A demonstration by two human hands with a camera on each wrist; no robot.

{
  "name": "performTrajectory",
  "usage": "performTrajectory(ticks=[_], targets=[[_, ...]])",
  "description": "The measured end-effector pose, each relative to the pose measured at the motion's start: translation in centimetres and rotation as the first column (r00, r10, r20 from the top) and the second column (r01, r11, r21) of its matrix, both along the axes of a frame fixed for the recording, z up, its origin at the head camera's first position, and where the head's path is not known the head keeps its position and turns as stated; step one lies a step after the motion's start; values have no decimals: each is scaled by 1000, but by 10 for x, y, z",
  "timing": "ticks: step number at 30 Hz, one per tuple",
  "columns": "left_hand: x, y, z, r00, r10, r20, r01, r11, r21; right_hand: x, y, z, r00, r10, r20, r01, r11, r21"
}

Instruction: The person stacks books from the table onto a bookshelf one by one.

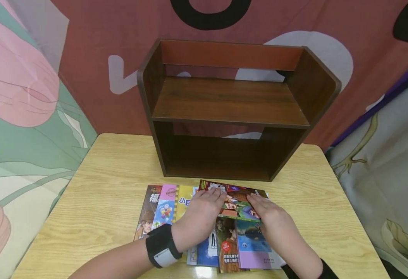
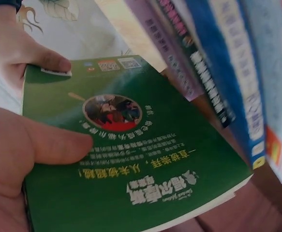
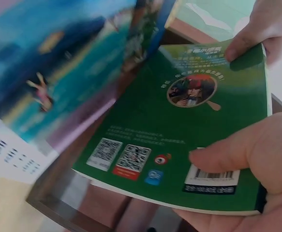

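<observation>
Both hands hold one book (image 1: pixel 236 209) with a colourful red and green front cover. My left hand (image 1: pixel 200 217) grips its left end and my right hand (image 1: pixel 273 219) its right end, fingers lying over the front. In the left wrist view its green back cover (image 2: pixel 179 130) shows, with the left thumb (image 2: pixel 58 142) pressed on it. The right thumb (image 3: pixel 228 150) presses near the barcode in the right wrist view. Below and behind the held book, several books lie overlapping on the table, among them a yellow book (image 1: pixel 181 197) and a blue and purple book (image 1: pixel 256 248).
A dark brown two-tier shelf (image 1: pixel 229 99) stands on the wooden table (image 1: pixel 95 193) just beyond the books; no books show on its tiers. Patterned cloth (image 1: pixel 113 23) hangs behind and beside the table. A brown book (image 1: pixel 149 209) lies at the row's left end.
</observation>
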State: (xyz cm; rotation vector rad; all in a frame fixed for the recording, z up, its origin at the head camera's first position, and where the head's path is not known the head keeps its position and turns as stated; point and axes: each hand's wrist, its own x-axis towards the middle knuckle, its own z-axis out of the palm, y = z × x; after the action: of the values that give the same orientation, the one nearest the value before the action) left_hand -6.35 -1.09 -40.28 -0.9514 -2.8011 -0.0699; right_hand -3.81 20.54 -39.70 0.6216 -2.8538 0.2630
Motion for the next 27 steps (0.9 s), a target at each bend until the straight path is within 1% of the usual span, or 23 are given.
performTrajectory(ticks=[2,4,6,7,8,9,10,12,13,14,15,16,17,18,19,20,21,22,24,26,27], targets=[[0,0,8,998,20,-59,-18,1000,22,-3,0,8,998,6,-55,-6,1000,-13],[0,-1,20,991,38,-126,-30,998,59,-5,-1,17,991,15,-135,-20,999,-33],[0,-3,31,977,52,-206,-28,993,116,-8,-2,27,970,26,-242,-42,997,-61],[0,-4,37,967,56,-250,-19,989,148,-9,-2,33,955,28,-294,-52,996,-73],[-1,-5,43,953,59,-296,-3,983,183,-11,-2,39,935,34,-354,-68,994,-85],[-2,-6,48,935,59,-350,21,975,220,-13,-3,45,909,38,-416,-86,992,-97],[-3,-7,54,915,62,-398,44,967,252,-16,-4,51,876,43,-480,-108,988,-108],[-7,-8,65,869,72,-490,91,950,300,-23,-6,65,798,54,-600,-161,979,-125],[-10,-8,70,842,81,-533,110,942,317,-27,-7,71,758,57,-650,-185,974,-130],[-13,-9,75,818,90,-568,127,935,330,-32,-9,77,714,58,-698,-210,969,-134],[-16,-9,81,799,97,-594,138,931,338,-37,-11,83,672,54,-739,-231,963,-140],[-19,-9,86,784,101,-612,146,929,340,-42,-12,87,640,50,-767,-247,958,-144],[-23,-10,90,768,105,-632,152,928,339,-46,-13,91,622,40,-782,-252,956,-151],[-28,-10,95,756,108,-646,155,928,338,-51,-14,95,609,33,-793,-256,954,-157],[-33,-10,99,747,110,-656,154,931,331,-56,-14,98,603,25,-797,-256,953,-164],[-38,-10,103,742,108,-662,153,934,323,-61,-15,100,607,17,-795,-248,954,-170],[-43,-10,106,739,105,-665,151,937,316,-66,-14,102,616,12,-787,-239,956,-172],[-49,-10,109,737,104,-667,149,939,311,-71,-14,104,636,12,-772,-225,959,-170],[-60,-10,113,745,103,-659,140,942,306,-82,-12,106,676,23,-736,-200,968,-154],[-71,-11,115,761,101,-641,126,946,299,-91,-11,108,725,42,-688,-173,977,-122],[-75,-12,115,770,103,-630,116,948,297,-96,-10,108,745,54,-664,-165,981,-104]])
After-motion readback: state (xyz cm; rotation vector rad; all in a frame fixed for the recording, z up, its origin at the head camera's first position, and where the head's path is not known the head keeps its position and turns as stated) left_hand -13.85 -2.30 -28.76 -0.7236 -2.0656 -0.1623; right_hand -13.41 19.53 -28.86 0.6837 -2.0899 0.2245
